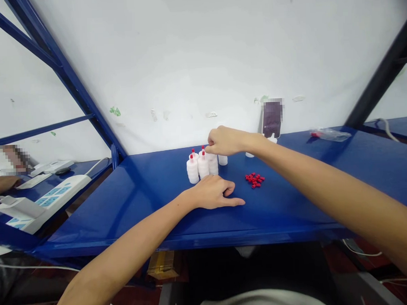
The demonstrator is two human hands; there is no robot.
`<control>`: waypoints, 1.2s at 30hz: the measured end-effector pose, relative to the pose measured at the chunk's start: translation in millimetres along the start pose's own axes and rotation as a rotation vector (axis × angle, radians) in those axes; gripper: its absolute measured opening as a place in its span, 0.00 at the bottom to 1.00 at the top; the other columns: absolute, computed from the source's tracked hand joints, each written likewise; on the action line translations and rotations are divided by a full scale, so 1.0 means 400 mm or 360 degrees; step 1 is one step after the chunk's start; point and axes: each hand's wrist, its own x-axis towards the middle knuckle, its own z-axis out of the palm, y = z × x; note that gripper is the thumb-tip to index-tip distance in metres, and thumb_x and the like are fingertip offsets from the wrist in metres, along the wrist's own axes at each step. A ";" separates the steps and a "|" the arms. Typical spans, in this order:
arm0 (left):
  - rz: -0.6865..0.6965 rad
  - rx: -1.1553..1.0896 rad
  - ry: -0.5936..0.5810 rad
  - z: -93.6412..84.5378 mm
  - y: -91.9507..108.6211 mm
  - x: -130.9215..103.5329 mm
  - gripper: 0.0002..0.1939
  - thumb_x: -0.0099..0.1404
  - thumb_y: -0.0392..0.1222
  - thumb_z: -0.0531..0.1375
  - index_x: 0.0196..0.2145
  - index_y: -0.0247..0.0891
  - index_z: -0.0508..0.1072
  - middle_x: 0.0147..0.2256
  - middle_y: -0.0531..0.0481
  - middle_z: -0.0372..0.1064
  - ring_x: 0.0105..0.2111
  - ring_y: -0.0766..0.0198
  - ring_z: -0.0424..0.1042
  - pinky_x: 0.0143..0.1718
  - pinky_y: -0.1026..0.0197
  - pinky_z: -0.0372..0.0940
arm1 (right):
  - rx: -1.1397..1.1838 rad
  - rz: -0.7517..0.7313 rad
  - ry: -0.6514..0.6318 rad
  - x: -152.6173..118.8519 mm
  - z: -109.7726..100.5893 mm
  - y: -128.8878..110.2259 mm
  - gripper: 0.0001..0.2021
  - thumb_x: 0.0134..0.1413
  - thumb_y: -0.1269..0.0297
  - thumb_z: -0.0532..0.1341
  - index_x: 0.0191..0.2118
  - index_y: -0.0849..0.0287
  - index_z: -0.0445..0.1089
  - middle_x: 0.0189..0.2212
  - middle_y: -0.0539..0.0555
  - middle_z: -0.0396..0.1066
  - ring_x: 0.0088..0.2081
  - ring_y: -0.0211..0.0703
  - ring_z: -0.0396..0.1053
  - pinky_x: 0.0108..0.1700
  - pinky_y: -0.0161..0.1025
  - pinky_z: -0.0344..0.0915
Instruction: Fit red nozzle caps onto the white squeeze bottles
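Observation:
Several white ribbed bottles stand together on the blue table, among them a front bottle [192,171] with a red cap. My right hand [225,141] is over the back right of this group, its fingers closed and pointing left; what they hold, if anything, is hidden. My left hand [214,192] rests just in front of the bottles, thumb stretched out to the right and fingers partly curled, with nothing visible in it. A small pile of red caps [254,180] lies to the right of my left hand.
Behind my right forearm, a phone [272,119] leans on the wall beside another white bottle [250,155]. A clear plastic bag [331,134] with something red lies at the back right. On the left, a power strip [54,200] sits on a neighbouring surface, near another person's hand [3,185].

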 end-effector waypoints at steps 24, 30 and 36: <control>0.0003 -0.0002 -0.0007 -0.002 0.004 -0.001 0.29 0.64 0.68 0.55 0.22 0.39 0.59 0.17 0.58 0.55 0.18 0.68 0.52 0.26 0.60 0.45 | 0.0018 0.0009 -0.0157 -0.029 -0.004 0.059 0.14 0.55 0.58 0.56 0.32 0.63 0.74 0.25 0.55 0.72 0.25 0.39 0.63 0.28 0.38 0.53; 0.0025 -0.0005 0.0006 0.000 -0.001 -0.001 0.29 0.65 0.68 0.54 0.22 0.38 0.58 0.16 0.58 0.54 0.18 0.69 0.51 0.25 0.60 0.44 | 0.0063 -0.0022 -0.0686 -0.120 0.040 0.150 0.18 0.45 0.72 0.58 0.45 0.61 0.74 0.35 0.55 0.76 0.32 0.42 0.70 0.32 0.36 0.60; 0.0027 -0.0005 0.0019 0.003 -0.002 -0.001 0.28 0.67 0.65 0.54 0.22 0.38 0.57 0.16 0.58 0.53 0.18 0.69 0.51 0.25 0.61 0.46 | -0.0052 0.0206 -0.0167 -0.162 0.066 0.262 0.14 0.53 0.68 0.56 0.44 0.63 0.74 0.36 0.59 0.75 0.34 0.45 0.70 0.37 0.38 0.61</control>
